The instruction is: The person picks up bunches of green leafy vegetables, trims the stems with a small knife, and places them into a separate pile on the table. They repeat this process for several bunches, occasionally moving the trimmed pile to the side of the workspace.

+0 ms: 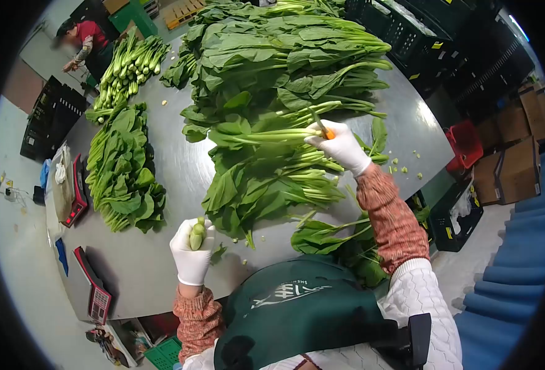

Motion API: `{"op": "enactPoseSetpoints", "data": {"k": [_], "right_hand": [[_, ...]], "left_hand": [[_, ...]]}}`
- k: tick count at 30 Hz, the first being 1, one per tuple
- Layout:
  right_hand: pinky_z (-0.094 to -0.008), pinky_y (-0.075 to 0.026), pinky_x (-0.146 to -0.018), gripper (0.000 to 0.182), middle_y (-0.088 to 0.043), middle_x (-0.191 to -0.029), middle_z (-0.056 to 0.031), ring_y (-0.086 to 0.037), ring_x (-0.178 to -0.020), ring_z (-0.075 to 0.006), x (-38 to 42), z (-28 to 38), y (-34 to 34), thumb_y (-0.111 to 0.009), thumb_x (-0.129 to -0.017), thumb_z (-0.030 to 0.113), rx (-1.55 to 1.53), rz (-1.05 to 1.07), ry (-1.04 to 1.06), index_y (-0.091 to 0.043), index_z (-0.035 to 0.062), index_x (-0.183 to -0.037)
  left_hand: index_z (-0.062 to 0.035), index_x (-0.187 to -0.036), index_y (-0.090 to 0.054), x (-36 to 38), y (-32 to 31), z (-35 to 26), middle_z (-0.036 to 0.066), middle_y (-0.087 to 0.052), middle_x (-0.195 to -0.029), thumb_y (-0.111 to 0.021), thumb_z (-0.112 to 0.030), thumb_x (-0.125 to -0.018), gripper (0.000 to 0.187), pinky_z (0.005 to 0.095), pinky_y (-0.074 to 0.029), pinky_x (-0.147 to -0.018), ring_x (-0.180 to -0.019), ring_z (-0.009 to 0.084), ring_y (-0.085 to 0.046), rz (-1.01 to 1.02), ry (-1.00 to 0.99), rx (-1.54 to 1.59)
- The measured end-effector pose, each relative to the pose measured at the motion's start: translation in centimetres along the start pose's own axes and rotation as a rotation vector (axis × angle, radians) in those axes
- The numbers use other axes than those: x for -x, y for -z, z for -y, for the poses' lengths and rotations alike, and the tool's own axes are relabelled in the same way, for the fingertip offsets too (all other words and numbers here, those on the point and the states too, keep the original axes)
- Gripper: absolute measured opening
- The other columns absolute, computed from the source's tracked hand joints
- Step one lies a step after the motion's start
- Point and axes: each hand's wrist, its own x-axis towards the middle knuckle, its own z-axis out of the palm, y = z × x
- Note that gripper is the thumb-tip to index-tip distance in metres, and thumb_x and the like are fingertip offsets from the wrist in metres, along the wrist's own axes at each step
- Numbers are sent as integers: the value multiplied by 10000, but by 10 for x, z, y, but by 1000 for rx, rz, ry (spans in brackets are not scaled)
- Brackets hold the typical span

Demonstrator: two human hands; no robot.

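Observation:
My left hand (pixel 191 254), in a white glove, is closed round a few leafy green stalks (pixel 197 234), their pale cut ends facing up toward me. Leaves below the fist are mostly hidden. In my gloved right hand (pixel 345 150) is a small knife with an orange handle (pixel 328 134), its blade pointing up and left. The thumb and fingertips are right at the stem ends of a bunch of leafy greens (pixel 266 135). Beneath that bunch, more loose greens (pixel 260 191) lie with stems toward the right.
A large heap of greens (pixel 272 61) covers the back of the metal table (pixel 177 148). More piles (pixel 127 169) lie on the left, near two red scales (pixel 93 290). Stem scraps (pixel 404 169) dot the right side. Black crates (pixel 402 31) stand behind; a person (pixel 90 43) stands far left.

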Motion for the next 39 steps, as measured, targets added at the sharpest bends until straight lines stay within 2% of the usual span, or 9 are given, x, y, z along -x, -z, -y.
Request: {"op": "enactPoseSetpoints", "data": {"k": [9, 16, 19, 22, 26, 30, 35, 37, 39], "right_hand": [[-278, -498, -739, 273, -648, -869, -75, -622, -781, -177, 100, 64, -60, -789, -775, 25, 84, 102, 407, -678, 29, -1024], [-331, -538, -698, 319, -708, -958, -144, -706, -815, -246, 141, 25, -86, -716, -819, 37, 147, -217, 361, -654, 22, -1132], [-358, -553, -713, 279, -700, -959, -185, -702, -817, -320, 148, 27, -92, -673, -837, 65, 326, -196, 294, -657, 57, -1116], [-359, -554, -725, 278, -687, -954, -205, -692, -817, -340, 142, -2, -92, -666, -835, 76, 331, -180, 78, -661, 68, -1113], [-245, -538, -696, 250, -711, -902, -67, -638, -775, -49, 149, -5, -87, -625, -952, 82, -77, -191, -118, -641, -18, -1180], [-268, -509, -722, 190, -704, -924, -69, -631, -791, -109, 150, 30, -95, -695, -903, 121, -47, -40, 268, -669, 14, -1057], [-236, -498, -620, 166, -683, -769, -19, -626, -676, -81, 159, 20, -47, -635, -950, 167, -146, -92, -127, -708, 18, -940], [-188, -274, -411, 166, -597, -644, 10, -409, -444, -12, 172, 2, 2, -643, -937, 197, -329, -196, -331, -700, 42, -916], [-190, -269, -410, 187, -587, -632, 15, -389, -438, -14, 183, -33, 52, -646, -934, 219, -253, -241, -333, -696, 39, -930]], "left_hand": [[-29, -1191, -654, -14, -38, -86, 142, -653, -1161, -717, -4, -762, 434, 375, -478, -934, -1085, 317, -601, 132, -744, -388], [-3, -1064, -639, 9, -62, -35, 50, -646, -890, -671, 19, -831, 236, 249, -486, -729, -780, 106, -589, 281, -251, 59], [1, -1130, -631, 13, -64, -36, 122, -663, -960, -689, 5, -807, 327, 295, -512, -776, -846, 212, -656, 340, -248, 62], [1, -1043, -644, 16, -64, -41, 40, -646, -878, -684, -4, -854, 194, 244, -483, -722, -785, 84, -574, 341, -255, 115], [6, -1056, -650, 23, -61, -38, 40, -653, -874, -694, 1, -846, 214, 244, -493, -735, -786, 88, -592, 320, -154, 195], [12, -1043, -654, 21, -69, -41, 44, -673, -890, -691, -17, -842, 207, 271, -516, -765, -834, 129, -639, 379, -173, 148], [22, -1153, -580, 3, -16, -55, 139, -688, -992, -634, -75, -915, 263, 374, -523, -868, -909, 255, -680, 39, 18, 542], [7, -1219, -512, -2, 29, -46, 131, -643, -1008, -594, -107, -940, 313, 394, -482, -924, -932, 246, -641, -90, 13, 886], [-1, -1286, -456, -10, 77, -24, 92, -557, -1006, -569, -172, -959, 385, 387, -435, -960, -950, 211, -558, -64, -209, 1174]]}}
